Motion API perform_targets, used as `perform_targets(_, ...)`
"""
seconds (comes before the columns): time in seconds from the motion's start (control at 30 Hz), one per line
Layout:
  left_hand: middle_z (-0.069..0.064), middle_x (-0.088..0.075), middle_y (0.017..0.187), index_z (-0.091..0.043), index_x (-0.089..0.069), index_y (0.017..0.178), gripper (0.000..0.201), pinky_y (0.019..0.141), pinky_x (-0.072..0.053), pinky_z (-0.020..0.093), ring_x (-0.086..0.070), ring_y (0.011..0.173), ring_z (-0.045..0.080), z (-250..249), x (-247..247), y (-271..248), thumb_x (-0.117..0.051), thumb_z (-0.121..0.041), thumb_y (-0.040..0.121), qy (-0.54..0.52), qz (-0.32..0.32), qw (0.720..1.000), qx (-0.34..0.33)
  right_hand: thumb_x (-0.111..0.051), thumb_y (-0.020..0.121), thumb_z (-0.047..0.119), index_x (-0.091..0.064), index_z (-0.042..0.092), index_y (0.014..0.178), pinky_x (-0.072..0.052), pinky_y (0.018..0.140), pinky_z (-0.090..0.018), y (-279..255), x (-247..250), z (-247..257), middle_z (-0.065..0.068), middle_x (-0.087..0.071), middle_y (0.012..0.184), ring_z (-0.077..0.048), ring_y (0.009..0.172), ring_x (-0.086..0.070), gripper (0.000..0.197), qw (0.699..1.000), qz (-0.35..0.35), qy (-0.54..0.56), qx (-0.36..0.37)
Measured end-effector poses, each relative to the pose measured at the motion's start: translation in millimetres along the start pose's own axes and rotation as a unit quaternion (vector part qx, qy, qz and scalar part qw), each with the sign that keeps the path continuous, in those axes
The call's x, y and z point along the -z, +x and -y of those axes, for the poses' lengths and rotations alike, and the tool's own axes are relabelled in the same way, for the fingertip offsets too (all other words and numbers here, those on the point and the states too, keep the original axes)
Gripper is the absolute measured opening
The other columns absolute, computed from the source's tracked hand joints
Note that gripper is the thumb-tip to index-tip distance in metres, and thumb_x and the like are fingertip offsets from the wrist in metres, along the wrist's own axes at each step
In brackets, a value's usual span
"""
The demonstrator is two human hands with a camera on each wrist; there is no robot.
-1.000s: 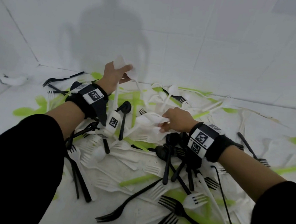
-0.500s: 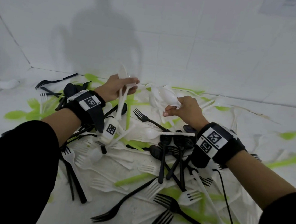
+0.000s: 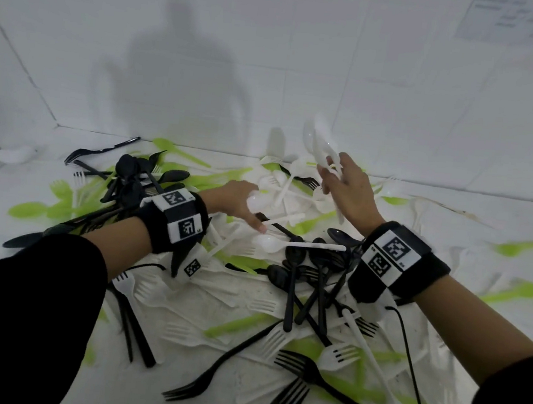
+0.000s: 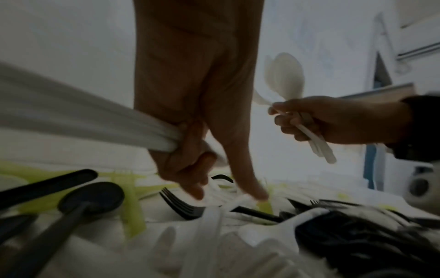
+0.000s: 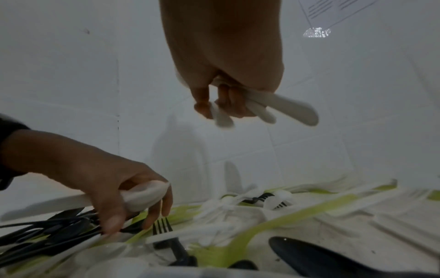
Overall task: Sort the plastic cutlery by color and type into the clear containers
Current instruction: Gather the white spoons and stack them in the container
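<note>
So we've got our right hand (image 3: 348, 190) up in the upper middle of the head view, fingers curled around a bunch of white spoons (image 3: 319, 145), bowls pointing up. Our left hand (image 3: 235, 203) is down at frame centre, gripping a white spoon (image 5: 142, 194) with the index finger poking into the mixed cutlery pile (image 3: 297, 303), which fills the lower half
</note>
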State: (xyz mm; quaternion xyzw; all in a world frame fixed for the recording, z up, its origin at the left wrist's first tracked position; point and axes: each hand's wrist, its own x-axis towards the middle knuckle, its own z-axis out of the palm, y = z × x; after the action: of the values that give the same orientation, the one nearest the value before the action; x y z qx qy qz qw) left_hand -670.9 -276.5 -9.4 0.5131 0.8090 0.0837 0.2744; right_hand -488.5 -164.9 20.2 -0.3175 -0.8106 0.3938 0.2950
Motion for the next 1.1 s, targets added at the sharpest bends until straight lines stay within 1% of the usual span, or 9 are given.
perform_targets(0.07, 0.010, -0.046, 0.135, -0.005, -0.040, 0.133, 0.080, 0.096, -0.033, 0.029, -0.040, 0.125, 0.026, 5, -6, 1, -0.079, -0.037, 0.071, 0.072, -0.003, 0.997, 0.016, -0.051, 0.092, 0.020, -0.044, 0.016, 0.092, -0.038, 0.067, -0.032, -3, 3, 1, 0.007, -0.053, 0.060, -0.020, 0.066, -0.053, 0.008, 1.000, -0.001, -0.023, 0.008)
perform_targets(0.27, 0.012, -0.044, 0.138, -0.003, -0.042, 0.134, 0.076, 0.097, -0.033, 0.029, -0.040, 0.127, 0.026, 26, -9, -2, -0.078, -0.030, 0.073, 0.100, -0.007, 0.994, 0.053, -0.046, 0.092, 0.009, -0.051, 0.017, 0.086, -0.041, 0.049, -0.020, -10, 4, 3, 0.004, -0.060, 0.063, -0.012, 0.046, -0.050, 0.012, 0.996, 0.086, 0.032, -0.021)
perform_targets(0.37, 0.011, -0.051, 0.132, -0.005, -0.051, 0.128, 0.065, 0.087, -0.036, 0.028, -0.046, 0.120, 0.026, 31, -6, -5, -0.078, -0.029, 0.073, 0.056, -0.059, 0.996, 0.048, -0.058, 0.088, 0.018, -0.057, 0.017, 0.089, -0.036, 0.063, -0.024, -11, -5, -1, 0.005, -0.058, 0.082, -0.013, 0.068, -0.052, 0.002, 0.984, 0.159, -0.082, -0.018)
perform_targets(0.5, 0.010, -0.057, 0.121, -0.006, -0.056, 0.122, 0.057, 0.069, -0.041, 0.025, -0.054, 0.104, 0.025, 32, 7, -8, -0.078, -0.022, 0.072, -0.145, -0.141, 0.978, 0.042, -0.068, 0.081, 0.040, -0.060, 0.012, 0.098, -0.035, 0.073, -0.028, -20, -21, -8, -0.006, -0.057, 0.106, -0.024, 0.109, -0.053, 0.033, 0.913, 0.265, -0.311, 0.020)
perform_targets(0.6, 0.011, -0.060, 0.109, -0.004, -0.059, 0.114, 0.061, 0.056, -0.040, 0.022, -0.055, 0.090, 0.025, 30, 19, -12, -0.073, -0.028, 0.059, -0.257, -0.202, 0.945, 0.010, -0.072, 0.076, 0.041, -0.062, 0.006, 0.101, -0.034, 0.067, -0.027, -21, -32, -15, -0.012, -0.062, 0.106, -0.028, 0.102, -0.058, 0.044, 0.881, 0.311, -0.354, 0.036)
perform_targets(0.7, 0.010, -0.058, 0.094, -0.001, -0.058, 0.111, 0.042, 0.039, -0.035, 0.014, -0.047, 0.062, 0.015, 26, 27, -15, -0.075, -0.012, 0.074, -0.326, -0.248, 0.912, -0.002, -0.073, 0.074, 0.039, -0.064, 0.009, 0.101, -0.035, 0.066, -0.028, -20, -34, -16, -0.011, -0.064, 0.101, -0.028, 0.098, -0.060, 0.041, 0.872, 0.321, -0.369, 0.036)
perform_targets(0.9, 0.001, -0.059, 0.077, -0.015, -0.061, 0.087, 0.015, 0.037, -0.032, 0.013, -0.053, 0.058, 0.007, 18, 32, -15, -0.069, -0.005, 0.080, -0.498, -0.297, 0.815, -0.002, -0.067, 0.084, 0.031, -0.065, 0.027, 0.087, -0.037, 0.068, -0.025, -20, -18, -13, 0.003, -0.064, 0.084, -0.019, 0.091, -0.057, 0.006, 0.929, 0.292, -0.228, 0.018)
perform_targets(1.0, 0.001, -0.054, 0.075, -0.016, -0.055, 0.080, 0.017, 0.034, -0.029, 0.013, -0.052, 0.064, 0.012, 19, 34, -9, -0.062, -0.001, 0.083, -0.560, -0.324, 0.763, 0.014, -0.057, 0.092, 0.027, -0.060, 0.028, 0.069, -0.037, 0.070, -0.024, -22, -7, -14, 0.009, -0.061, 0.073, 0.000, 0.068, -0.055, 0.024, 0.960, 0.255, -0.113, 0.033)
perform_targets(1.1, 0.002, -0.050, 0.081, -0.009, -0.044, 0.089, 0.019, 0.032, -0.026, 0.015, -0.065, 0.070, 0.019, 17, 35, -3, -0.058, 0.002, 0.083, -0.592, -0.331, 0.734, 0.004, -0.051, 0.095, 0.025, -0.058, 0.025, 0.064, -0.040, 0.067, -0.024, -25, 1, -14, 0.010, -0.060, 0.071, -0.001, 0.055, -0.049, 0.031, 0.978, 0.195, -0.067, 0.038)
